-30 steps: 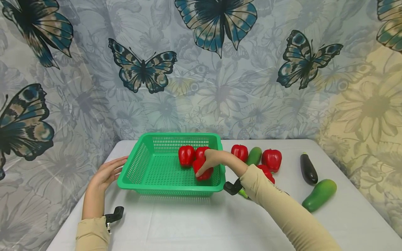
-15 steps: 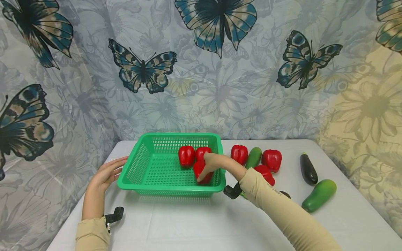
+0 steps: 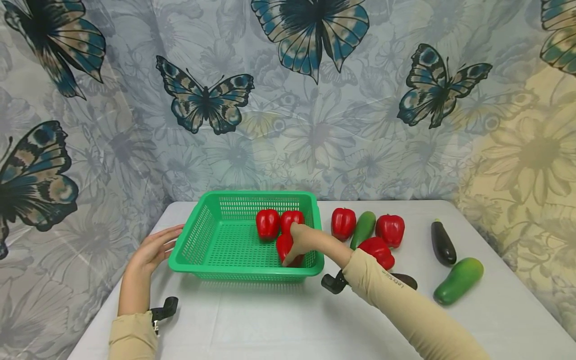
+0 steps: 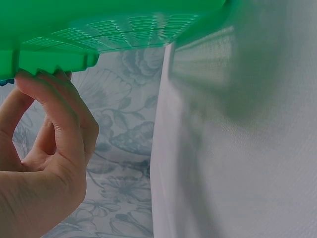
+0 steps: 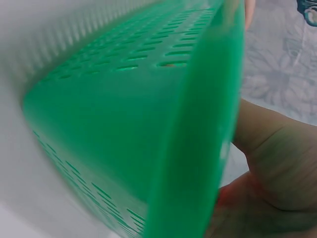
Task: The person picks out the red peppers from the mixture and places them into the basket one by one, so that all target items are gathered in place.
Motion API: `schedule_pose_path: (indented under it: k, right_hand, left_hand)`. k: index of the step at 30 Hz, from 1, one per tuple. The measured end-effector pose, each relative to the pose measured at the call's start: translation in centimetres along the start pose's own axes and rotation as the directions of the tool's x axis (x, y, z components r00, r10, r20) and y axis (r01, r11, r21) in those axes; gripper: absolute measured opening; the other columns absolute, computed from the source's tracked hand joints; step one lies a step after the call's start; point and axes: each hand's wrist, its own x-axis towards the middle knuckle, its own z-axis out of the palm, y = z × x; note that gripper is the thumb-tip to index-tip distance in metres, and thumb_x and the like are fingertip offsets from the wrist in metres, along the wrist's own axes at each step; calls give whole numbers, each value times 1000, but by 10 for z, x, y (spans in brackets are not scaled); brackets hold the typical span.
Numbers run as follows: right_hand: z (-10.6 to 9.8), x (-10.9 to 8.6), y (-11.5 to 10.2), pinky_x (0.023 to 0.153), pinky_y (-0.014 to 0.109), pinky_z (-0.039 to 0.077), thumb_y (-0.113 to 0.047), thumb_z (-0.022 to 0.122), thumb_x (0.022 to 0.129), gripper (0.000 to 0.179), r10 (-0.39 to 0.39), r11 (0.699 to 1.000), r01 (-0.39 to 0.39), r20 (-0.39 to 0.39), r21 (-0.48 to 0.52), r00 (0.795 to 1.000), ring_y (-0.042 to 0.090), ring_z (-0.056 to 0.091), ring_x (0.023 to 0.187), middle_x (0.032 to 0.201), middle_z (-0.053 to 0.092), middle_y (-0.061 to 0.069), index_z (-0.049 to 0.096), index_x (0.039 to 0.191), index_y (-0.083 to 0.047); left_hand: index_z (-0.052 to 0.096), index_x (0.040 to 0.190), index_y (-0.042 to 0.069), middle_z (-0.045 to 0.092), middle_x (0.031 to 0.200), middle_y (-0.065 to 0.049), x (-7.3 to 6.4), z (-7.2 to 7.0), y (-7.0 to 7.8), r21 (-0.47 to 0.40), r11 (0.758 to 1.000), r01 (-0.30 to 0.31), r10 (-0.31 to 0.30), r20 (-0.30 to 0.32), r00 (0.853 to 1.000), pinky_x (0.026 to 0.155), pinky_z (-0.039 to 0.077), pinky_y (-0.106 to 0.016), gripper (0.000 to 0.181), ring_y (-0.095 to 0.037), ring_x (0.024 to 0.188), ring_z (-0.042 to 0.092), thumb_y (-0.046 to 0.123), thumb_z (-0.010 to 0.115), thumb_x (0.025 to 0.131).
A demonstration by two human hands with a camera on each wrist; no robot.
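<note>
A green plastic basket (image 3: 245, 271) with slotted walls stands on the white table. My left hand (image 3: 150, 252) is at its left side, fingers extended to the rim; in the left wrist view the fingertips (image 4: 29, 79) touch the rim's underside. My right hand (image 3: 303, 242) reaches over the right rim and grips a red bell pepper (image 3: 283, 246) low in the front right corner. Two more red bell peppers, one on the left (image 3: 267, 224) and one behind (image 3: 291, 218), lie beside it. In the right wrist view the basket wall (image 5: 114, 109) hides most of the held pepper.
Right of the basket lie red bell peppers (image 3: 343, 223), a green cucumber (image 3: 363, 230) and an eggplant (image 3: 443, 243). A plump green vegetable (image 3: 459, 281) is nearer the right edge. My right sleeve (image 3: 405, 300) partly covers a dark object (image 3: 406, 281). A butterfly-print cloth (image 3: 315, 125) hangs behind.
My right hand has lowered the bell pepper slightly toward the basket's front right corner. The right forearm has shifted a little, uncovering more of the pepper and dark object beside it. The left hand stays put.
</note>
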Motion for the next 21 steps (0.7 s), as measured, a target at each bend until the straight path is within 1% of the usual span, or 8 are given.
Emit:
schedule_pose_path:
  k: [5, 9, 13, 18, 21]
  right_hand:
    - [6, 1, 0, 82, 39, 58, -33, 90, 68, 84, -3, 1000, 3, -8, 0, 1000, 23, 57, 101, 110, 61, 12, 48, 131, 3]
    - [10, 2, 0, 81, 37, 57, -33, 89, 69, 82, 3, 1000, -3, -3, -14, 1000, 22, 56, 97, 106, 60, 11, 48, 130, 4]
    - [12, 2, 0, 79, 35, 57, -33, 89, 69, 79, 11, 1000, -11, -9, -18, 1000, 20, 56, 95, 101, 59, 8, 49, 127, 3]
    - [11, 1, -1, 83, 37, 57, -33, 89, 69, 83, 3, 1000, -4, -13, -9, 1000, 21, 56, 98, 105, 61, 10, 48, 130, 5]
    - [10, 0, -1, 84, 39, 57, -34, 90, 68, 82, -8, 1000, 7, -21, -3, 1000, 22, 57, 99, 105, 61, 10, 50, 129, 5]
  left_hand:
    - [69, 116, 32, 65, 104, 27, 0, -1, -1, 2, 1000, 5, -5, -7, 1000, 84, 53, -21, 21, 4, 98, 63, 28, 62, 97]
    - [68, 117, 32, 65, 104, 27, 0, 0, -1, 4, 1000, 5, -5, -6, 1000, 84, 53, -22, 21, 4, 98, 63, 27, 61, 98]
    - [69, 115, 33, 65, 103, 27, -1, 1, 0, -1, 1000, 0, 0, -7, 1000, 84, 53, -21, 19, 4, 97, 63, 27, 61, 98]
    - [69, 116, 31, 65, 103, 26, -1, 1, 1, -8, 1000, 0, 0, -8, 1000, 83, 53, -22, 20, 3, 97, 64, 27, 62, 98]
    - [68, 116, 31, 66, 103, 25, -1, 1, 1, -11, 1000, 2, -2, -2, 1000, 84, 54, -22, 20, 2, 97, 64, 26, 61, 98]
